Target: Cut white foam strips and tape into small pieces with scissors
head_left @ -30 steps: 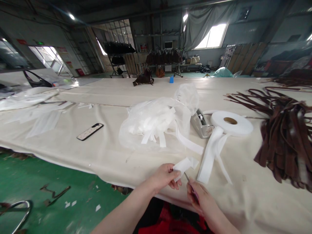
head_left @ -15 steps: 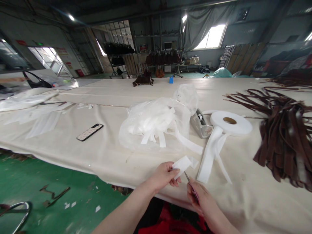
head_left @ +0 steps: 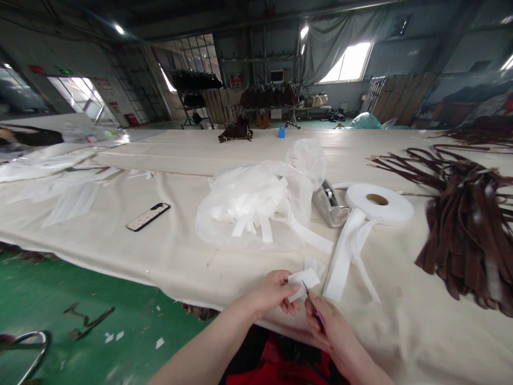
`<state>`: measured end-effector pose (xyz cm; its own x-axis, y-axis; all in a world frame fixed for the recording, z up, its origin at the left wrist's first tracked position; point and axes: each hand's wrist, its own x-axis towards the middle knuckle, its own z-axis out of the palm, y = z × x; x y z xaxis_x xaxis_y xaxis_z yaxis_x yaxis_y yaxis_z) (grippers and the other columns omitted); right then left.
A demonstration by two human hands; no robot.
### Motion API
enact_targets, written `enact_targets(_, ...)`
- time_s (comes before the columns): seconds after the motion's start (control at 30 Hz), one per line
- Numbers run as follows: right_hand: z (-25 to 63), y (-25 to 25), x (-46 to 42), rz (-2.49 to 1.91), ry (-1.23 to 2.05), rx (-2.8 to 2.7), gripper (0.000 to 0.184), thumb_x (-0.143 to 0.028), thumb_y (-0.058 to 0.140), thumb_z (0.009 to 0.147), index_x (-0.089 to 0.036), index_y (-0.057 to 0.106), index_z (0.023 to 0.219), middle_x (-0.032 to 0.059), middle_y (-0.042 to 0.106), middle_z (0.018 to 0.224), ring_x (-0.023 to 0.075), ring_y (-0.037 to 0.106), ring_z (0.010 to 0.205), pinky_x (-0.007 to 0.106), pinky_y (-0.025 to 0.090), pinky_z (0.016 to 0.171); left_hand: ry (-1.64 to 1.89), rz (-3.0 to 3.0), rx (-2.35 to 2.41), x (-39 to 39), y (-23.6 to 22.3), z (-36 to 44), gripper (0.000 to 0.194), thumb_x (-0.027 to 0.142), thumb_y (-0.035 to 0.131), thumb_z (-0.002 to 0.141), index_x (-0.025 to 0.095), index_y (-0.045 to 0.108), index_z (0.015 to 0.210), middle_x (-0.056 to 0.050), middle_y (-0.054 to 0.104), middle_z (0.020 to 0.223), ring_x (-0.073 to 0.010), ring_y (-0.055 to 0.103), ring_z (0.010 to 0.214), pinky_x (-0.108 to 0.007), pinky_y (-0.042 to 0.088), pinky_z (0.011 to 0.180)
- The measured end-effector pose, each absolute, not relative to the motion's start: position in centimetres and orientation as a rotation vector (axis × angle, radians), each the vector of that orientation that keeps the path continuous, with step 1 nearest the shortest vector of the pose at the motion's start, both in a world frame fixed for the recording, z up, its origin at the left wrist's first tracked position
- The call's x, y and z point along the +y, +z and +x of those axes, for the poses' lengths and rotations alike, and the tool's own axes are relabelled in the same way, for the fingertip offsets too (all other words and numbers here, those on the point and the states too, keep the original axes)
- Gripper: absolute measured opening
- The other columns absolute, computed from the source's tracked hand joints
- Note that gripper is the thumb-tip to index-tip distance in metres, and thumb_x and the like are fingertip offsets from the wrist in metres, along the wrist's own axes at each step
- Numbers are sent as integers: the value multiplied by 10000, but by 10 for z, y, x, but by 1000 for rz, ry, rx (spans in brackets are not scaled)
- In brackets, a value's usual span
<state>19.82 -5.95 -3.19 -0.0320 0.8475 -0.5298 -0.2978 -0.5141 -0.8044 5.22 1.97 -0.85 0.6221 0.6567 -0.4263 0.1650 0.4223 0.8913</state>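
Observation:
My left hand pinches a small white fabric piece just above the near edge of the cream-covered table. My right hand is closed round small scissors, whose thin blades touch the lower right edge of the white piece. A roll of white fabric tape lies further back to the right, its loose strips trailing toward my hands.
A clear plastic bag of white strips sits at mid table, with a metal tape dispenser beside the roll. Brown leather straps are heaped at right. A phone lies at left. Green floor with scraps lies below.
The scissors' blades have moved up to the white piece, which my left hand has lowered slightly. At far left a person's hand and dark item have shifted.

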Motion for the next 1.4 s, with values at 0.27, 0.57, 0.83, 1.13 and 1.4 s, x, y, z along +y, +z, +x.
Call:
enact_targets(0.27, 195, -30, -59, -1328, 1683, -512, 543, -718, 612, 670, -220, 406, 604, -133, 275, 404, 4, 150, 269, 159, 88, 279, 365, 1130, 941, 25, -9, 58, 488, 601, 661, 668, 136, 573, 790, 6, 597, 535, -91, 531, 425, -205, 387, 457)
enact_targets(0.57, 194, -31, -54, -1356, 1687, -417, 516, -697, 606, 663, -218, 416, 627, -130, 298, 414, 3, 167, 274, 151, 82, 290, 309, 1134, 938, 28, -8, 64, 381, 502, 649, 692, 138, 579, 779, 6, 603, 537, -91, 519, 417, -210, 376, 443)
enact_targets(0.83, 195, -32, -49, -1418, 1661, -432, 522, -701, 563, 717, -220, 392, 609, -127, 286, 404, 8, 177, 265, 149, 96, 285, 296, 1124, 937, 31, -11, 67, 359, 490, 647, 674, 143, 572, 728, 19, 582, 524, -86, 508, 415, -206, 368, 443)
enact_targets(1.13, 191, -29, -43, -1470, 1626, -345, 418, -528, 478, 871, -219, 386, 605, -129, 253, 400, 17, 149, 265, 150, 99, 277, 255, 1132, 901, 35, -12, 65, 367, 501, 666, 681, 155, 564, 752, 32, 565, 511, -81, 463, 392, -209, 374, 442)
enact_targets(1.4, 211, -38, -55, -1339, 1836, -252, 454, -655, 492, 795, -227, 430, 658, -117, 313, 425, 25, 158, 268, 166, 73, 285, 155, 1597, 1154, 42, -16, 69, 353, 449, 433, 871, 144, 609, 911, -1, 627, 617, -111, 550, 465, -217, 412, 500)
